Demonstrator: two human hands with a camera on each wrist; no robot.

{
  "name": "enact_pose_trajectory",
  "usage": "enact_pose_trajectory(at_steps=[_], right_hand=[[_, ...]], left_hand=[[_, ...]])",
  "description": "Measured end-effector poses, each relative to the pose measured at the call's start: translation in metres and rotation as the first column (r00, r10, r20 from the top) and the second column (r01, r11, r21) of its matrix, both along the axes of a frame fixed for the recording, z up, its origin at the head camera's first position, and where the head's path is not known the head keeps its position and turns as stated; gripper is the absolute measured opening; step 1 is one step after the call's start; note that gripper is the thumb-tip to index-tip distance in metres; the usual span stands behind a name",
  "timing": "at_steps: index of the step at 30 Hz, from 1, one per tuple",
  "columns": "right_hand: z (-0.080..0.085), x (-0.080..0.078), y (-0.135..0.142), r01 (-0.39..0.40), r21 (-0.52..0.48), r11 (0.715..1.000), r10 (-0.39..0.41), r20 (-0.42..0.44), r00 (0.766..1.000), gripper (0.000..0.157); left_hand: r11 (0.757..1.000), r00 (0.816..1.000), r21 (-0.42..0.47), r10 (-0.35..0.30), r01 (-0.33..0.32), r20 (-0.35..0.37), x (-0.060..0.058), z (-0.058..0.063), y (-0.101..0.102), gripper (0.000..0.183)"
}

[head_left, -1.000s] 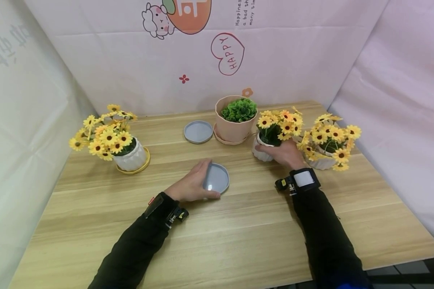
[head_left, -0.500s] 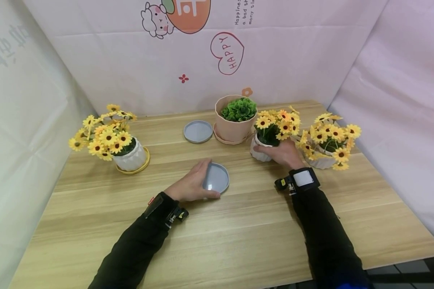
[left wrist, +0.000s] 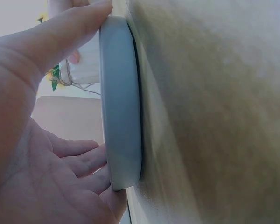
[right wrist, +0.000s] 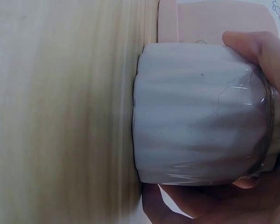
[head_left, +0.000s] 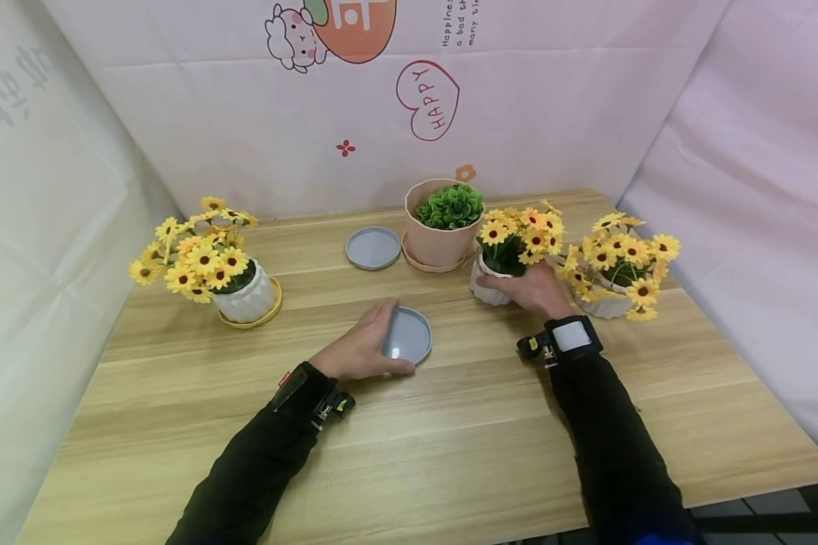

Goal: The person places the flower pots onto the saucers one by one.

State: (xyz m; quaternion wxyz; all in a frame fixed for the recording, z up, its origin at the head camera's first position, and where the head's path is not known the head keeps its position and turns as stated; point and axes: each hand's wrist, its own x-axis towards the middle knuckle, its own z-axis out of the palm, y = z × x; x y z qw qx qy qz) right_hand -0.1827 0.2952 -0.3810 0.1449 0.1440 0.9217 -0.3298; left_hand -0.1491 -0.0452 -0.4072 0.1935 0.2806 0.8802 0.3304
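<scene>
My left hand (head_left: 361,344) grips a small blue-grey saucer (head_left: 409,337) by its edge, thumb on the near side and fingers on the far side. In the left wrist view the saucer (left wrist: 121,107) stands out close over the wood, between thumb and fingers. My right hand (head_left: 534,291) holds a white ribbed flowerpot (head_left: 490,284) near its rim, with yellow daisies (head_left: 524,233) rising above it. The right wrist view shows that pot (right wrist: 200,116) upright with its base right at the tabletop, the thumb on one side and fingers round the other.
A second blue-grey saucer (head_left: 373,248) lies at the back, beside a large pink pot (head_left: 436,242) of green foliage on a pink saucer. Another daisy pot (head_left: 606,306) stands close to my right wrist. At left, a daisy pot (head_left: 245,295) sits on a yellow saucer (head_left: 272,310).
The flowerpot in my right hand has shifted slightly left, closer to the pink pot. My left hand and its saucer have stayed in place.
</scene>
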Motion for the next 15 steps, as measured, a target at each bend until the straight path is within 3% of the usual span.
enact_pose_trajectory(at_steps=[7, 15], right_hand=[[0.0002, 0.0012, -0.0022, -0.017, 0.008, 1.0, 0.017, 0.007, 1.0, 0.153], [-0.0019, 0.0017, -0.0057, -0.033, -0.045, 0.998, 0.031, -0.041, 0.999, 0.15]], left_hand=[[1.0, 1.0, 0.005, -0.003, 0.003, -0.004, 0.0009, 0.001, -0.0001, 0.121], [1.0, 1.0, 0.001, -0.006, 0.006, -0.011, 0.0002, -0.0009, -0.0003, 0.122]])
